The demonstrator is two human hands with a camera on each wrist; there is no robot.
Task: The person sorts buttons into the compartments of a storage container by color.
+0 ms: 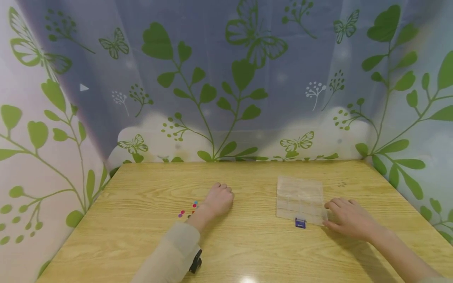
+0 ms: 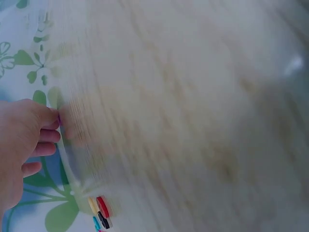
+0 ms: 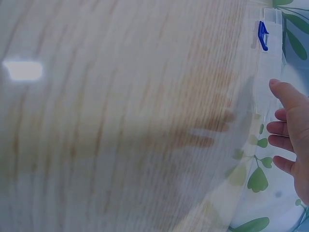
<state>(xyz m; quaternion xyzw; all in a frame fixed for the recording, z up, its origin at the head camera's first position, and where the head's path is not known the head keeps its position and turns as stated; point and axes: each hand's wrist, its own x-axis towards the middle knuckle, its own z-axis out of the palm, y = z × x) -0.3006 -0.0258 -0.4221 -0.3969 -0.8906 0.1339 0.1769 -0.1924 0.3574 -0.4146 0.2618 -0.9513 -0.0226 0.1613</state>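
Note:
My left hand (image 1: 220,198) is over the middle of the table, with its fingers curled. In the left wrist view its thumb and forefinger pinch a small purple piece (image 2: 59,119), mostly hidden by the fingertips. Several small coloured discs, among them a red disc (image 2: 103,207), lie on the table by the left forearm. To the right is a flat, clear plastic compartment box (image 1: 299,198) with a blue latch (image 1: 300,223) at its front. My right hand (image 1: 352,219) is at the box's right edge, fingers loosely extended and thumb near the front corner; whether it touches the box I cannot tell.
The wood-grain table (image 1: 255,251) reaches back to a curtain (image 1: 219,118) printed with leaves and butterflies, which also hangs at both sides. Some tiny, pale marks or pieces (image 1: 341,183) show behind the right hand, too small to make out.

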